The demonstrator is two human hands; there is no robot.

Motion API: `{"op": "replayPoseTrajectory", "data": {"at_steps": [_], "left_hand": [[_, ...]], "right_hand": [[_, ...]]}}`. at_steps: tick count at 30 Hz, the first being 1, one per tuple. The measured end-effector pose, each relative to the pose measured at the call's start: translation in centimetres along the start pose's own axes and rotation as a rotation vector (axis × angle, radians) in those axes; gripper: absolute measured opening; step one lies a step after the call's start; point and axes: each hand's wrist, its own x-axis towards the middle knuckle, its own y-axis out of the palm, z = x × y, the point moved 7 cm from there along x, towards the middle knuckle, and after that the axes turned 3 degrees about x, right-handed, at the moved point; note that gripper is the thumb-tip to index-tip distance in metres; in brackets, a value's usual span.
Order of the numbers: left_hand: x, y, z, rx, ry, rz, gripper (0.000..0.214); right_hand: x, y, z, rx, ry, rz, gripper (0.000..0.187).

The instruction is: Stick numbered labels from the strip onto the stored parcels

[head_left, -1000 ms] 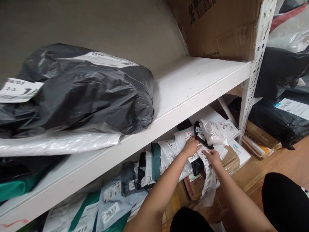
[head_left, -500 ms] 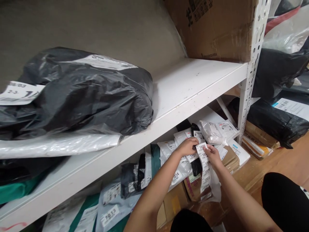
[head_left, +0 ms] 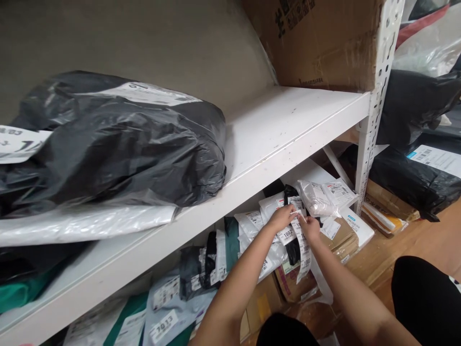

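Observation:
Under the white shelf (head_left: 288, 139), both my hands work at a strip of numbered white labels (head_left: 301, 250) that hangs down over small parcels. My left hand (head_left: 283, 218) pinches the top of the strip, next to a label reading 1002 (head_left: 288, 234). My right hand (head_left: 310, 228) is closed on the strip just right of it. Behind them lie small white and black mailer bags (head_left: 317, 197) on the lower level.
A big black plastic parcel (head_left: 118, 144) lies on the shelf's left, over a clear white bag (head_left: 86, 221). A cardboard box (head_left: 324, 43) stands at the shelf's right end by the perforated post (head_left: 376, 105). More bags (head_left: 169, 298) and cartons (head_left: 389, 211) sit below.
My hands have shifted slightly along the label strip; the top label numbered 1006 that was held flat half a second ago is now folded or turned away.

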Motion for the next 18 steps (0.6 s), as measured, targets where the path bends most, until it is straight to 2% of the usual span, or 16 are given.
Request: {"op": "replayPoseTrajectory", "data": {"at_steps": [6, 11, 15, 18], "left_hand": [[0.0, 0.8, -0.1, 0.129, -0.032, -0.035, 0.008], [-0.3, 1.2, 0.1, 0.150, -0.020, -0.042, 0.011], [-0.4, 0.8, 0.9, 0.048, -0.015, -0.086, 0.037], [0.1, -0.5, 0.7, 0.067, 0.012, -0.170, 0.054]], "right_hand": [[-1.4, -0.2, -0.1, 0.010, 0.052, 0.002, 0.048], [-3.7, -2.0, -0.6, 0.076, 0.103, -0.027, 0.060], [-5.4, -4.3, 0.2, 0.268, 0.074, 0.077, 0.054], [-5.4, -6.5, 1.3, 0.336, 0.076, 0.158, 0.048]]}}
